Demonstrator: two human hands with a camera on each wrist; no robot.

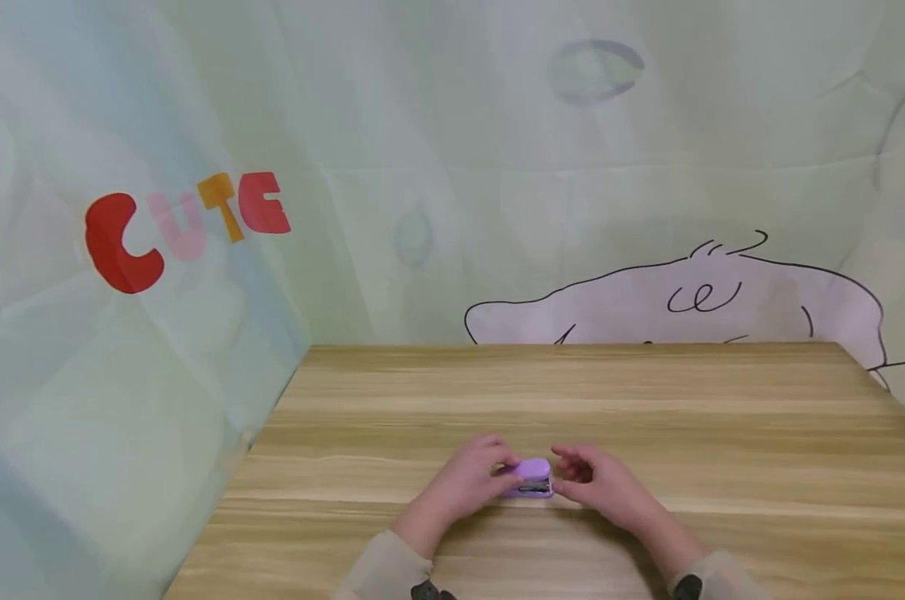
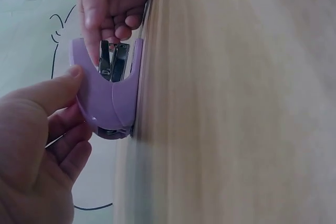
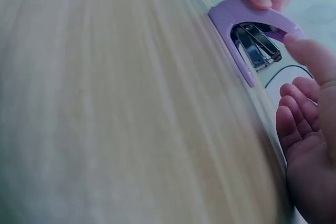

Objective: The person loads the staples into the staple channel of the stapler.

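A small purple stapler (image 1: 532, 470) sits on the wooden table, its mouth toward the right. My left hand (image 1: 471, 479) grips the rear end of it between thumb and fingers. In the left wrist view, the metal staple arm (image 2: 114, 60) shows between the raised purple top and the base. My right hand (image 1: 601, 486) is at the stapler's mouth end, fingers loosely bent and thumb apart from them. From the right wrist view, the right thumb (image 3: 310, 56) lies close to the tip of the top; whether it touches cannot be told.
The wooden table (image 1: 572, 392) stretches out beyond both hands. Behind it and to the left hangs a pale printed cloth (image 1: 392, 108) with the letters CUTE and a line drawing at the right.
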